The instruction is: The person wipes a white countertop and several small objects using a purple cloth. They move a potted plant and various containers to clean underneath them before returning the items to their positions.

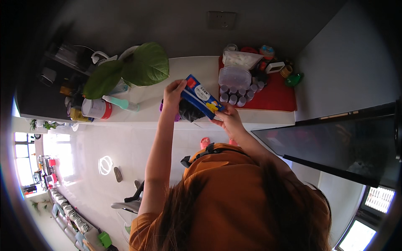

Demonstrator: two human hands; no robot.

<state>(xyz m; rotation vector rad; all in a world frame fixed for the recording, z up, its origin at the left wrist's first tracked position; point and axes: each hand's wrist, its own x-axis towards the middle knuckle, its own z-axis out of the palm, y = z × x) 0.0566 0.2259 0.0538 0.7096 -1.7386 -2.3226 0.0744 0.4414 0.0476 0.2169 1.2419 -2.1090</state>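
A flat blue packet (201, 95) with a yellow cartoon figure and printed writing is stretched between my two hands above the counter's front edge. My left hand (174, 91) pinches its upper left end. The lower right end is gripped by my right hand (228, 117), thumb on top. Beneath the packet sits a black plastic bag (190, 112), partly covered by it. Something purple (176, 117) shows beside my left wrist, mostly hidden.
Small capped bottles (233, 99) and clear plastic containers (235, 77) stand on a red mat (276, 97) at right. Left are a large-leafed plant (146, 64), a green-and-clear bottle (122, 103) and a white-and-red tub (95, 108). A dark glossy panel (326, 141) juts out at right.
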